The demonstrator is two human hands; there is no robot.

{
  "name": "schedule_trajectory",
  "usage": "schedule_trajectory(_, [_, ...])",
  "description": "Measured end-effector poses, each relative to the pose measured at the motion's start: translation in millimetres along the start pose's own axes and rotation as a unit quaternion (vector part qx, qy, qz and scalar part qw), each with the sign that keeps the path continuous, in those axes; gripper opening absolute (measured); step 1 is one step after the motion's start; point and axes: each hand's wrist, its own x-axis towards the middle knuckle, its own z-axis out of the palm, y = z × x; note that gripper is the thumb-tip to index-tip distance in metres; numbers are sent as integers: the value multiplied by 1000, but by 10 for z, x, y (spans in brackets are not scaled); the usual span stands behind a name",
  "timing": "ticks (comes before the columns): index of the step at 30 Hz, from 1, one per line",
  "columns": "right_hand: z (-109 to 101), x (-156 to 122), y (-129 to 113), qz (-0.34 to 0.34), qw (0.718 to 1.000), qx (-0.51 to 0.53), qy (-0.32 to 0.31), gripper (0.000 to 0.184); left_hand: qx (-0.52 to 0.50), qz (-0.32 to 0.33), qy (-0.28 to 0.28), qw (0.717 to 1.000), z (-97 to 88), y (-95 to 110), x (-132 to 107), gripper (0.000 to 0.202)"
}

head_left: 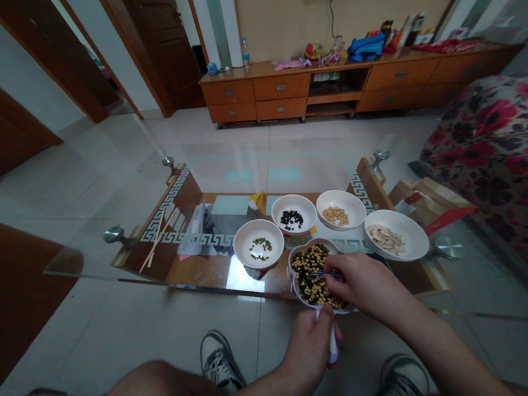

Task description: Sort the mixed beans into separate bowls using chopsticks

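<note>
My left hand (310,343) grips the pale handle (333,345) of a flower-shaped bowl (293,280) at the table's near edge. Mixed beans (313,286), yellow, green and black, fill the bowl. Over its right side, my right hand (360,279) pinches slim dark tweezers (329,273), with the tips among the beans; whether a bean is caught between them is too small to tell. Behind stand white bowls: one with green beans (261,246), one with black beans (291,219), one with yellow beans (336,215). A further bowl to the right holds pale flat seeds (386,239).
The bowls stand on a glass-topped table (83,251). Chopsticks (156,240) and a clear plastic bag (195,231) show at its left. A brown paper bag (430,199) is at the right, near the floral sofa (508,141). A low cabinet (277,89) lines the far wall.
</note>
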Motion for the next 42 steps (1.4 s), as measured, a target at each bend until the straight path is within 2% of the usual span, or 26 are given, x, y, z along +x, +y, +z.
schedule_trajectory(15, [-20,-26,1,-10,1000,0,10,15,2,3,-2,1000,-4,-11,-2,69])
schedule_trajectory(23, [-54,5,-14,-30,998,29,49,16,2,3,1,1000,3,12,-7,72])
schedule_trajectory(32, [-110,139,-262,-72,987,77,123,15,-1,7,0,1000,-1,4,1,68])
schedule_trajectory(38, [-49,243,-448,-93,979,79,161,14,-11,11,-6,1000,7,-8,6,69])
schedule_trajectory(42, [-20,267,-469,-95,975,101,174,17,-14,11,-3,1000,6,13,-13,70])
